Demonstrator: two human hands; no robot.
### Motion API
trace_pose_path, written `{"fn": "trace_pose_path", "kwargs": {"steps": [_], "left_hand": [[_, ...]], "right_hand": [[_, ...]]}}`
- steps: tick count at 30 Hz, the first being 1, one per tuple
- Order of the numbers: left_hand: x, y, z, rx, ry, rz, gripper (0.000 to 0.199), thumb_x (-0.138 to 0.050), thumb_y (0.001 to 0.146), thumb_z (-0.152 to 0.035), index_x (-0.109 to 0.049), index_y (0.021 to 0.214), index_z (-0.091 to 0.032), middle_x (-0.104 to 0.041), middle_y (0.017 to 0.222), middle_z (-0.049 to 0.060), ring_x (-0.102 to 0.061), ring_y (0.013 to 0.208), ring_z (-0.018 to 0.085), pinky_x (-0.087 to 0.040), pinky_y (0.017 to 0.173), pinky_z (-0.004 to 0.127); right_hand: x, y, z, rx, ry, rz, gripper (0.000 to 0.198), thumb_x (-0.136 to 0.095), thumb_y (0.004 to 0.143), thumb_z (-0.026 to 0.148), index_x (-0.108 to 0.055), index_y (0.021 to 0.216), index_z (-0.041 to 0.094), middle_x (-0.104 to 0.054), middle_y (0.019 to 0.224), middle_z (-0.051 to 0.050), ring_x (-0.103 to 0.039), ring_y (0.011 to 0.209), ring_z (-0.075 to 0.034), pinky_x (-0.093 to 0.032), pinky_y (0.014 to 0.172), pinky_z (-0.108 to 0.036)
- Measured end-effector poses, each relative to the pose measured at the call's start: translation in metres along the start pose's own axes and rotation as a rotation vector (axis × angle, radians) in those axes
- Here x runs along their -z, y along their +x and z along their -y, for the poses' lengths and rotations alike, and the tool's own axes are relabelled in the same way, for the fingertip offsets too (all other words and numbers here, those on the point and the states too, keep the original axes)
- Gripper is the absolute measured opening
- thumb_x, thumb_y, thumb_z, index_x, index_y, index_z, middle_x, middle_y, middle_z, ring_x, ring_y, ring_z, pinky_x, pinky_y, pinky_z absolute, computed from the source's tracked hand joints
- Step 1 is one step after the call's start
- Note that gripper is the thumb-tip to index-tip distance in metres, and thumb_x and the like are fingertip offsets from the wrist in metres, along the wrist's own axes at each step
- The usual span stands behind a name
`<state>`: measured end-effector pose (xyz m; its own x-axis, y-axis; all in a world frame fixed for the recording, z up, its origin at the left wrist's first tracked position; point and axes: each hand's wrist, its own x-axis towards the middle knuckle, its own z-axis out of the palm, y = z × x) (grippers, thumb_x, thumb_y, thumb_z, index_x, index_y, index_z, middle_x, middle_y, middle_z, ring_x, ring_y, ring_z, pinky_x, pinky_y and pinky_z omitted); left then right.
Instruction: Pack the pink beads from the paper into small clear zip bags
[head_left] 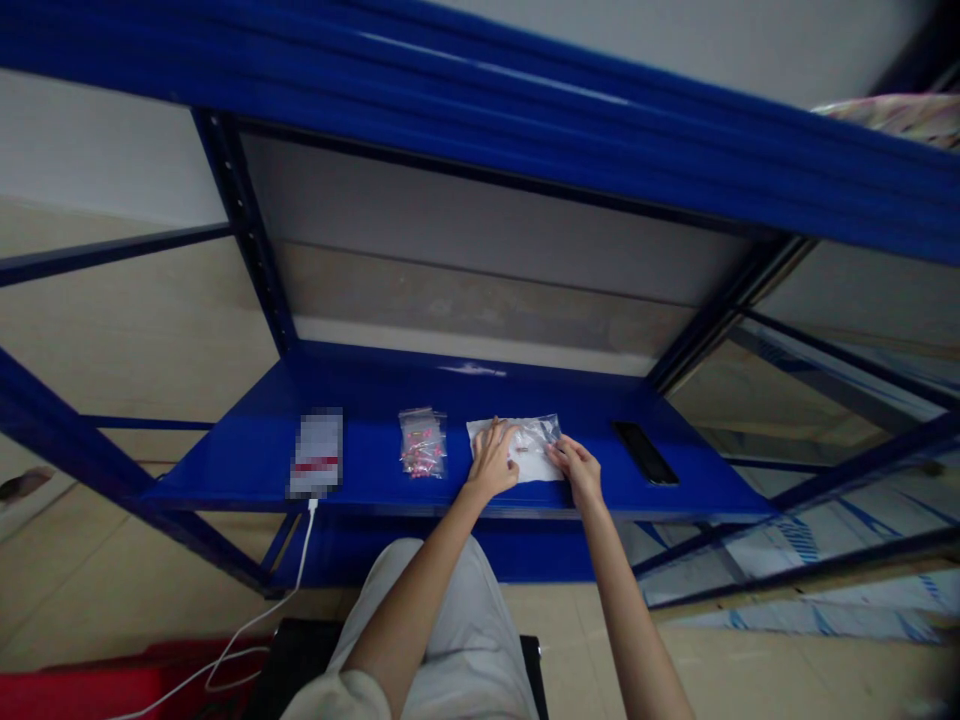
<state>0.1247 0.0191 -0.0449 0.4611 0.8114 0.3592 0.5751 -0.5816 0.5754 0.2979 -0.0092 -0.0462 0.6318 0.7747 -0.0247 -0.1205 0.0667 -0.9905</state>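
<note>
A white sheet (536, 468), paper or cloth, lies near the front edge of the blue shelf. Over its right part is a clear plastic bag (546, 428), and a small reddish piece (523, 450) shows near the middle; whether it is inside the bag I cannot tell. My left hand (491, 462) rests on the sheet's left part with its fingers apart. At the right edge my right hand (577, 466) pinches the bag between thumb and fingers. Left of the sheet sits a pile of small clear zip bags (422, 445) with pink and red bits inside.
A black phone (645, 453) lies on the blue shelf (360, 385) to the right. On the left is a blurred white device (318, 450) with a white cable (304, 560) hanging down. A blue beam (480, 110) crosses above, and posts stand at both sides.
</note>
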Motion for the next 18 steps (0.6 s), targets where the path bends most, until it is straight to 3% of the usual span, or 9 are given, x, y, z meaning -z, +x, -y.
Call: {"fn": "trace_pose_path", "kwargs": {"steps": [4, 10, 18], "left_hand": [[-0.004, 0.002, 0.001, 0.014, 0.017, -0.01, 0.057, -0.046, 0.071, -0.011, -0.038, 0.127, -0.023, -0.036, 0.137, 0.008, -0.019, 0.133, 0.024, -0.018, 0.106, 0.044], [-0.006, 0.002, -0.001, 0.022, 0.019, -0.009, 0.06, -0.05, 0.073, -0.019, -0.036, 0.131, -0.027, -0.036, 0.138, 0.006, -0.02, 0.133, 0.026, -0.019, 0.106, 0.045], [-0.005, 0.002, -0.002, 0.032, 0.003, -0.113, 0.061, -0.05, 0.073, -0.022, -0.035, 0.133, -0.021, -0.036, 0.14, 0.009, -0.019, 0.134, 0.025, -0.019, 0.106, 0.046]], "right_hand": [[0.005, 0.0, 0.011, 0.035, -0.119, 0.045, 0.041, -0.077, 0.048, 0.035, -0.069, 0.082, 0.011, -0.072, 0.067, -0.006, -0.068, 0.064, -0.023, -0.058, 0.06, -0.032], [0.002, -0.002, 0.025, 0.147, -0.299, 0.059, 0.039, -0.073, 0.055, 0.045, -0.072, 0.078, 0.014, -0.072, 0.07, -0.006, -0.068, 0.065, -0.023, -0.057, 0.06, -0.032], [-0.003, 0.004, 0.045, 0.256, -0.435, 0.098, 0.045, -0.076, 0.05, 0.047, -0.071, 0.077, 0.012, -0.07, 0.061, -0.008, -0.066, 0.055, -0.022, -0.052, 0.052, -0.028]]}}
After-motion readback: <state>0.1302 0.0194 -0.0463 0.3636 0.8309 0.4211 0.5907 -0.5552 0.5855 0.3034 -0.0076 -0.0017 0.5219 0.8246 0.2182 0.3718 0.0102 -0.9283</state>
